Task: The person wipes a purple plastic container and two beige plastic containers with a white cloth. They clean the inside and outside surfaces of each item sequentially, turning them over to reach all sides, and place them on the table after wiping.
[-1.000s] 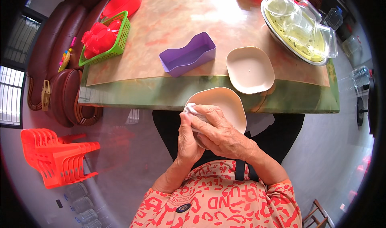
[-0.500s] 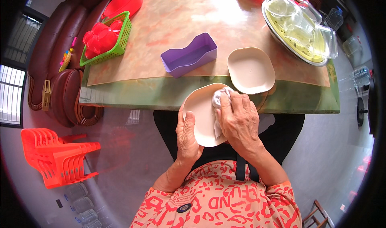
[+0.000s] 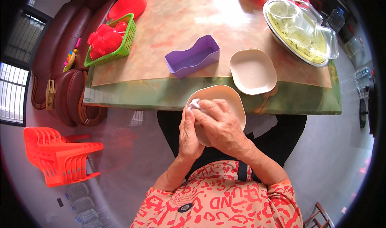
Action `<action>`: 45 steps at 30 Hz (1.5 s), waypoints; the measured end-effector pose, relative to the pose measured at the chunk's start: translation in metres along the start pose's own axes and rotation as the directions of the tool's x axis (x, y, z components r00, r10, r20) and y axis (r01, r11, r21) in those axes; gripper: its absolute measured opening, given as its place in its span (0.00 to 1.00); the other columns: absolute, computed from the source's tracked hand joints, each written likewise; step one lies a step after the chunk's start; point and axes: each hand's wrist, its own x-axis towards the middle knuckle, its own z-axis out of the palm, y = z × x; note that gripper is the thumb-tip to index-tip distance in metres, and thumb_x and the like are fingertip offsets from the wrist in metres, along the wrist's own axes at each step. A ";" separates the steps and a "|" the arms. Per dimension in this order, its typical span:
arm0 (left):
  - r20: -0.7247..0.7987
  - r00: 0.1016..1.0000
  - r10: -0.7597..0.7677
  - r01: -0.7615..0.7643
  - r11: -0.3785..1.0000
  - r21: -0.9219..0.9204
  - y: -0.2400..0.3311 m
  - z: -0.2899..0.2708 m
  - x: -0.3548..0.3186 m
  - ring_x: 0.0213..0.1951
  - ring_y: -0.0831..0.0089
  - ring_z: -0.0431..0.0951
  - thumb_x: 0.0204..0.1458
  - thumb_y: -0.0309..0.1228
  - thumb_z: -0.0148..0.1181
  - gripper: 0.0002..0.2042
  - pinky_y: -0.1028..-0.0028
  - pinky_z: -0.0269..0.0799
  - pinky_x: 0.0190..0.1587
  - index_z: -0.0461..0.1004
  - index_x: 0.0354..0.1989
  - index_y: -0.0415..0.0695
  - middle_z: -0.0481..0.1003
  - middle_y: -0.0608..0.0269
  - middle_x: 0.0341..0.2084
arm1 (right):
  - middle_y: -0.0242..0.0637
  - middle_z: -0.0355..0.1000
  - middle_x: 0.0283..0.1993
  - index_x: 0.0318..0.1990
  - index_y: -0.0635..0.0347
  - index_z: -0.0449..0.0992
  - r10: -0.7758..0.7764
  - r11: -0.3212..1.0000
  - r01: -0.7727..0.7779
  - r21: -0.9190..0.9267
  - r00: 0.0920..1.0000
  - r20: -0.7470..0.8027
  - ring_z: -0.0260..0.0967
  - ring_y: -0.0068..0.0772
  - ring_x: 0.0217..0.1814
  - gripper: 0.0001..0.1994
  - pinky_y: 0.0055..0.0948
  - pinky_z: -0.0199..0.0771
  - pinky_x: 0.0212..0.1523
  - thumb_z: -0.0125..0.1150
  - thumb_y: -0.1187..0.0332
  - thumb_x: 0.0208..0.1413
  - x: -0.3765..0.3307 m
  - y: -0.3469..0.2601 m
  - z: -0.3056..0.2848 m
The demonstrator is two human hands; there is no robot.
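A cream square dish with rounded corners (image 3: 231, 103) is held up at the table's front edge. My left hand (image 3: 188, 135) grips its left side, thumb over the rim. Inside the dish, my right hand (image 3: 221, 125) has its fingers closed on a bunched white cloth (image 3: 194, 104), pressed against the left inner wall beside my left thumb. Most of the cloth is hidden under the fingers. On the table just beyond, to the right, lies a second cream dish (image 3: 253, 72). A purple open box with a dipped side (image 3: 193, 61) stands to its left.
The green-edged table (image 3: 297, 101) bears a green basket (image 3: 130, 37) of red cups (image 3: 105, 39) and a red basin (image 3: 128, 5) at left. At right, clear plastic cups (image 3: 299, 33) fill a round yellow strainer in a metal bowl. Stacked red chairs (image 3: 60, 155) stand on the floor, left.
My right hand has moved the cloth from the dish's right inner side across to its left side, near my left thumb. The held dish has shifted slightly right and turned a little.
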 end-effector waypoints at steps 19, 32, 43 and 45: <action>-0.019 0.997 0.074 -0.072 0.994 0.084 0.011 -0.002 0.000 0.55 0.71 0.70 0.60 0.21 0.46 0.22 0.71 0.68 0.57 0.57 0.64 0.40 0.68 0.58 0.55 | 0.47 0.68 0.50 0.48 0.65 0.73 0.057 0.970 -0.046 -0.240 0.998 0.038 0.66 0.48 0.50 0.18 0.37 0.76 0.46 0.58 0.77 0.45 -0.013 0.002 -0.032; -0.015 0.995 0.099 -0.095 0.982 0.165 0.007 -0.010 0.003 0.55 0.72 0.69 0.59 0.21 0.45 0.23 0.70 0.64 0.60 0.57 0.64 0.38 0.68 0.58 0.55 | 0.41 0.66 0.40 0.41 0.61 0.74 -0.046 0.995 0.070 -0.074 0.958 0.284 0.66 0.42 0.44 0.13 0.36 0.74 0.42 0.59 0.74 0.45 -0.033 0.002 -0.050; 0.146 0.989 -0.029 -0.016 0.955 0.296 0.010 -0.003 -0.003 0.56 0.73 0.69 0.58 0.20 0.45 0.24 0.71 0.63 0.61 0.59 0.65 0.39 0.69 0.61 0.55 | 0.43 0.66 0.41 0.45 0.62 0.75 -0.148 0.975 0.120 -0.187 0.979 -0.141 0.67 0.43 0.41 0.19 0.35 0.76 0.38 0.62 0.77 0.40 0.000 0.015 -0.048; 0.191 0.981 -0.015 -0.055 0.933 0.356 0.009 0.004 -0.005 0.57 0.72 0.69 0.58 0.20 0.46 0.24 0.71 0.63 0.61 0.59 0.65 0.39 0.69 0.61 0.55 | 0.41 0.65 0.40 0.47 0.62 0.74 -0.189 0.967 0.161 -0.195 0.973 -0.134 0.67 0.42 0.41 0.21 0.34 0.75 0.37 0.62 0.76 0.40 0.010 0.011 -0.038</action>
